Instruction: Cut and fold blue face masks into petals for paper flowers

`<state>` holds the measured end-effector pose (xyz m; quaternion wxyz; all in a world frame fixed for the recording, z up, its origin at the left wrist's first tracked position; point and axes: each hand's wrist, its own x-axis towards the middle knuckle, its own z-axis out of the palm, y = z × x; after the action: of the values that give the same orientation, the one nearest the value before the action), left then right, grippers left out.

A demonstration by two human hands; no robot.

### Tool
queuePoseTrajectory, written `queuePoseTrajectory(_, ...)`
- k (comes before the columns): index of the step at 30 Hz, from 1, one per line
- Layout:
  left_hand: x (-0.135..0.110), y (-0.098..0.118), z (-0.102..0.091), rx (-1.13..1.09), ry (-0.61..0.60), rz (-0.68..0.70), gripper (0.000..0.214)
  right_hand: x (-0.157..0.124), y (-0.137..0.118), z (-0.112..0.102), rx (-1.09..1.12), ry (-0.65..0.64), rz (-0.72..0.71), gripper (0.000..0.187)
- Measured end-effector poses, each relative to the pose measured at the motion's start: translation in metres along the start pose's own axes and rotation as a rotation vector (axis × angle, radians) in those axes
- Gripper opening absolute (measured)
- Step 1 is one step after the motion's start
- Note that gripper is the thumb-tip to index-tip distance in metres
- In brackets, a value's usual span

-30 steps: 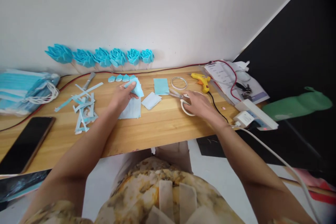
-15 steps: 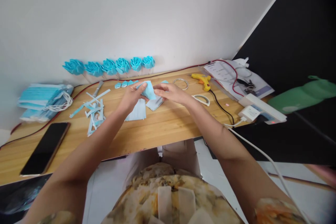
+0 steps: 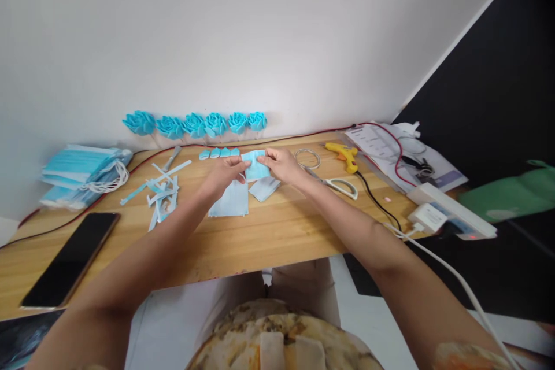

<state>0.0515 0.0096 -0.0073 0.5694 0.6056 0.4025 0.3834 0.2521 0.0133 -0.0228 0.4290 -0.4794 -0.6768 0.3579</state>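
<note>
The near half of the tabletop lies bare, and my arms pass freely there. Left of my left hand the cut strips clutter the way, with the phone nearer me and the stack of masks further left. Right of my right hand lie the wire ring, scissors and glue gun with its black cord. The blue piece that both hands pinch fills the gap between them; blue sheets lie just below. Flowers line the wall beyond.

Both hands, left hand and right hand, in a pinching grip on a blue fabric piece above the wooden table.
</note>
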Motion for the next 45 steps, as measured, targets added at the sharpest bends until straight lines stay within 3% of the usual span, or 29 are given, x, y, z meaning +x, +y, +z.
queuePoseTrajectory(4,0.000,0.003,0.003,0.059,0.017,-0.001,0.044,-0.007,0.008,0.005,0.092,0.025,0.030,0.041)
queuePoseTrajectory(11,0.000,-0.015,0.008,-0.029,0.087,-0.018,0.043,-0.017,0.008,0.010,0.550,-0.051,0.204,0.043)
queuePoseTrajectory(18,-0.004,-0.025,0.009,-0.077,0.160,0.040,0.050,-0.022,0.005,0.015,0.549,0.075,0.231,0.036)
queuePoseTrajectory(23,-0.005,-0.024,0.010,-0.267,0.143,0.025,0.045,-0.017,0.015,0.007,0.478,0.246,0.238,0.027)
queuePoseTrajectory(27,-0.004,-0.024,0.011,-0.367,0.131,-0.026,0.040,-0.015,0.018,0.000,0.313,0.430,0.134,0.019)
queuePoseTrajectory(30,-0.004,-0.026,0.011,-0.367,0.098,-0.077,0.038,-0.019,0.012,-0.002,0.053,0.467,-0.066,0.010)
queuePoseTrajectory(32,-0.004,-0.027,0.011,-0.360,0.049,-0.113,0.036,-0.024,0.005,-0.002,-0.114,0.416,-0.272,0.005)
queuePoseTrajectory(36,-0.005,-0.024,0.010,-0.385,-0.089,-0.205,0.033,-0.031,-0.001,-0.001,-0.316,0.207,-0.562,0.022)
queuePoseTrajectory(39,-0.005,-0.021,0.010,-0.445,-0.108,-0.223,0.035,-0.030,0.003,0.000,-0.382,0.089,-0.619,0.031)
queuePoseTrajectory(45,-0.004,-0.022,0.008,-0.465,-0.111,-0.192,0.049,-0.026,0.011,0.002,-0.407,0.059,-0.626,0.036)
